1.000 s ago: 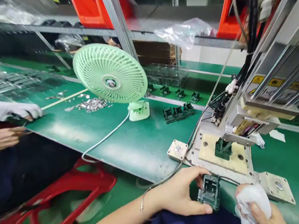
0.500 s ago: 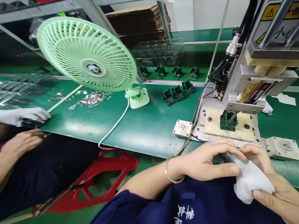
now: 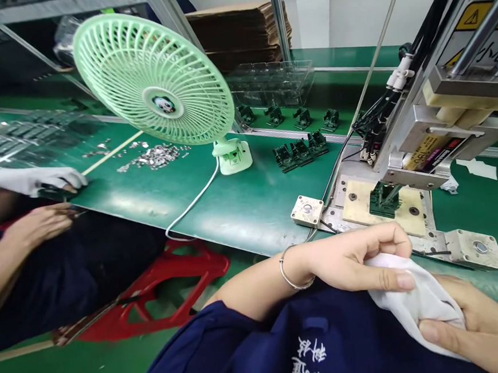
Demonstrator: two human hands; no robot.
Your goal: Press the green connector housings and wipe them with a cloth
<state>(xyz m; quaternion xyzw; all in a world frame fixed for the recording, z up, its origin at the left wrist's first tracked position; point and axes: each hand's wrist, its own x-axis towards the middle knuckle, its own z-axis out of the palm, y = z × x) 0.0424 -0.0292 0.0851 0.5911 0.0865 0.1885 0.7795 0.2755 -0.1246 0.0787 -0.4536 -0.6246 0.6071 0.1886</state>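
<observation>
Labels: yellow warning sticker with a triangle on the press machine (image 3: pixel 449 102), text cut off; white characters on the navy garment (image 3: pixel 308 363), not legible. Panda badge at hub of the green desk fan (image 3: pixel 154 79). White cloth (image 3: pixel 417 302) sits over the lap, just below the bench edge, long axis running upper-left to lower-right. Left hand (image 3: pixel 358 261) is curled, pinching the cloth's upper end; right hand (image 3: pixel 480 332) clamps its lower end. Hands close together, cloth between them. 1 dark green part (image 3: pixel 383 199) sits in the fixture; 3 more (image 3: pixel 300 152) near the fan base.

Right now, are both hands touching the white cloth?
Touching. The head view shows the left hand with its thumb pressed on the white cloth, and the right hand gripping the cloth's lower edge.
</observation>
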